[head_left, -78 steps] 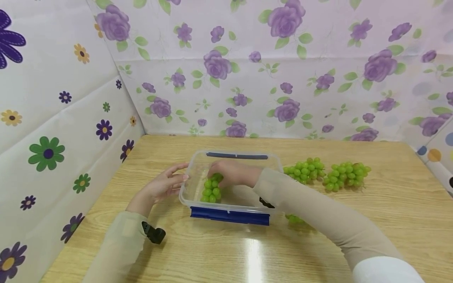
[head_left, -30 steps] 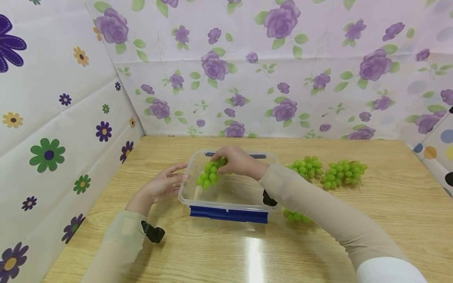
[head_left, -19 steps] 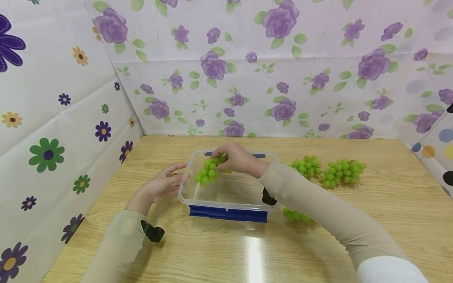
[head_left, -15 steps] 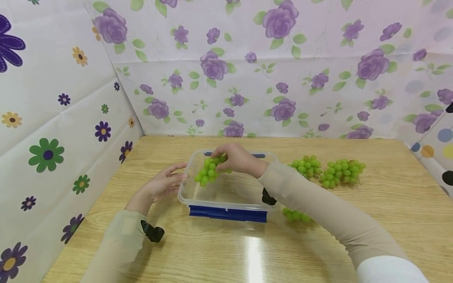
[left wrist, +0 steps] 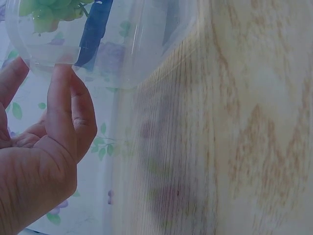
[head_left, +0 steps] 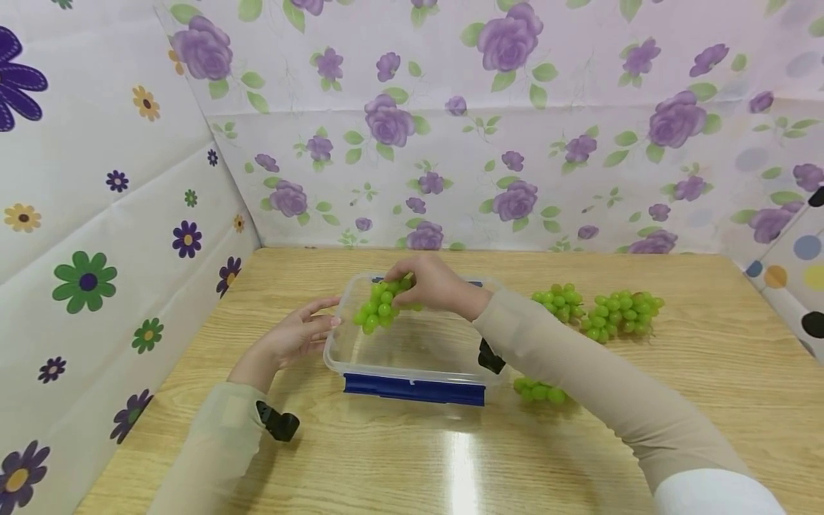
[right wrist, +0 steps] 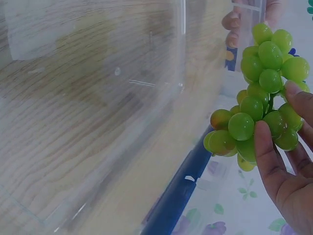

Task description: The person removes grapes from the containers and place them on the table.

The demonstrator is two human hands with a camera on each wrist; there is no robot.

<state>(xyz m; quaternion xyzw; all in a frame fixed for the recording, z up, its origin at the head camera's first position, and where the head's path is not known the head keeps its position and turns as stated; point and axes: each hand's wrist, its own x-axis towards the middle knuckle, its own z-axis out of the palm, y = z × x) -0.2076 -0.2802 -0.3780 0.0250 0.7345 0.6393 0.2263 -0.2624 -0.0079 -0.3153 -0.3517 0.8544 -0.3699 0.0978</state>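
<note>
- Grape bunch [head_left: 381, 309]: held above the clear box [head_left: 412, 357], fingers of the right hand [head_left: 438, 286] curled round its top; 2.6 s ago it lay on the box floor.
- Left hand [head_left: 297, 336]: fingers straight, tips touching the box's left wall, as before.
- Three other bunches [head_left: 595, 311] lie on the table [head_left: 708, 372] to the right; nothing blocks the box.

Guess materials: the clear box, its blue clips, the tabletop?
Box: clear glossy plastic, likely; the table grain shows through its walls.
Blue clips: opaque plastic, apparently, with a smooth sheen.
Tabletop: light wood grain with a glossy glare streak; laminate or varnished wood, can't tell.
</note>
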